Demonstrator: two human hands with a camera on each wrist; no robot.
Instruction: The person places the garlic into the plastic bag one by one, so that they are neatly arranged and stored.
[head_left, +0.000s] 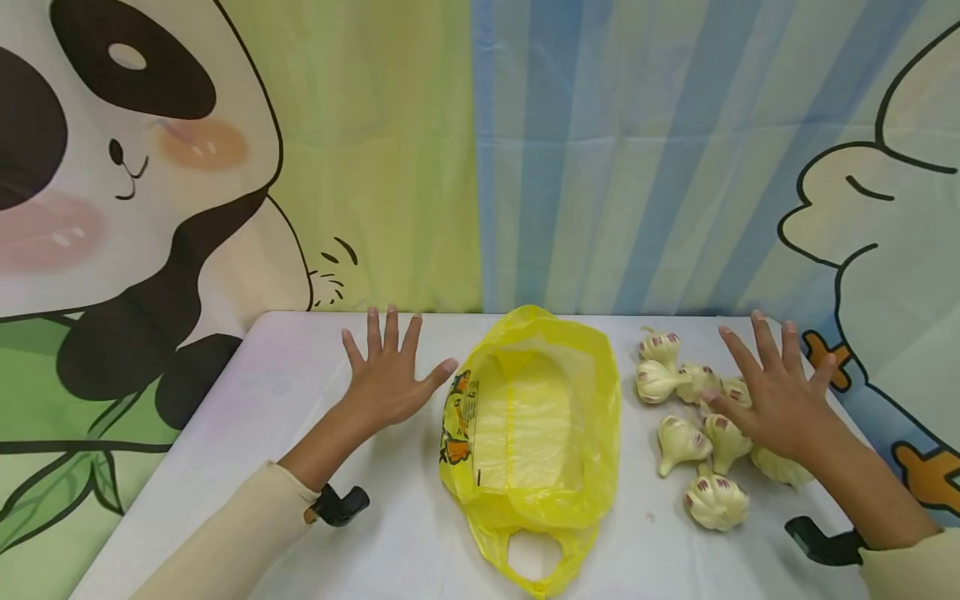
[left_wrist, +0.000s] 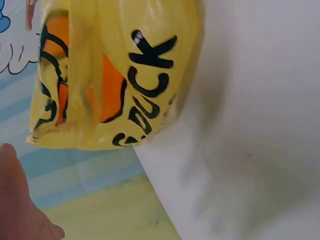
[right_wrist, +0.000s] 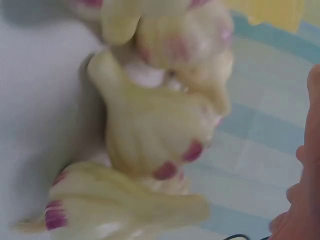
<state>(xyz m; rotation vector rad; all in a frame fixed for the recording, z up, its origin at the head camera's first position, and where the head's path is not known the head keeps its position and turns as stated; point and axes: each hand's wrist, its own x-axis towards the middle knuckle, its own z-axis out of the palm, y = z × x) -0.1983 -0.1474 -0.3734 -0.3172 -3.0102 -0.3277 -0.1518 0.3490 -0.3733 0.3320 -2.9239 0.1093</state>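
Note:
A yellow plastic bag (head_left: 525,500) stands in the middle of the table, its mouth spread wide and a handle loop toward me. Dark lettering and orange print mark the bag's side (left_wrist: 150,85) in the left wrist view. Left of it, my left hand (head_left: 386,383) hovers with fingers spread, holding nothing; the thumb tip is close to the bag's rim. To the right lies a group of garlic bulbs (head_left: 717,502), pale with purple patches. My right hand (head_left: 783,404) is spread above the bulbs, partly hiding some, and grips none. Several garlic bulbs (right_wrist: 155,125) fill the right wrist view.
A white cloth covers the table (head_left: 315,533). Behind it hangs a curtain (head_left: 637,167) with stripes and cartoon animals, close to the table's back edge. Black wrist straps (head_left: 341,506) show below both hands.

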